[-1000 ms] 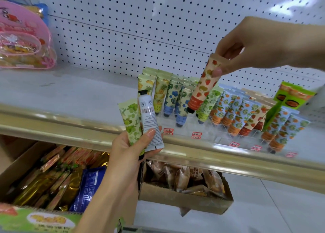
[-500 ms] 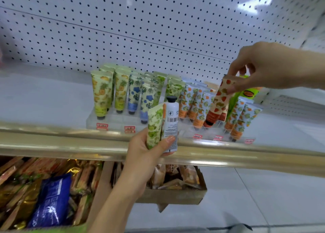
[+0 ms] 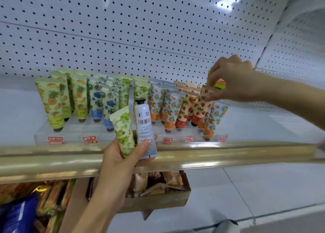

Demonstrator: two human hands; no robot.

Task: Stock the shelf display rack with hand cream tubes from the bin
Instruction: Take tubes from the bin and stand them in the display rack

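While the strawberry-print tube (image 3: 200,108) is going cap-down into the right part of the clear display rack (image 3: 73,136), the right hand (image 3: 235,81) is pinching its crimped top between thumb and fingertips. The cap is sitting tight among leaning strawberry tubes (image 3: 182,113) and orange-print tubes (image 3: 213,120); its slot is hidden. Judgement: a sideways nudge is risking toppling those neighbours, or the cap is missing its slot. The left hand (image 3: 121,155) is gripping a green-leaf tube (image 3: 122,130) and a white barcoded tube (image 3: 145,127) before the shelf's gold rail (image 3: 228,155); that double hold is inviting a slip.
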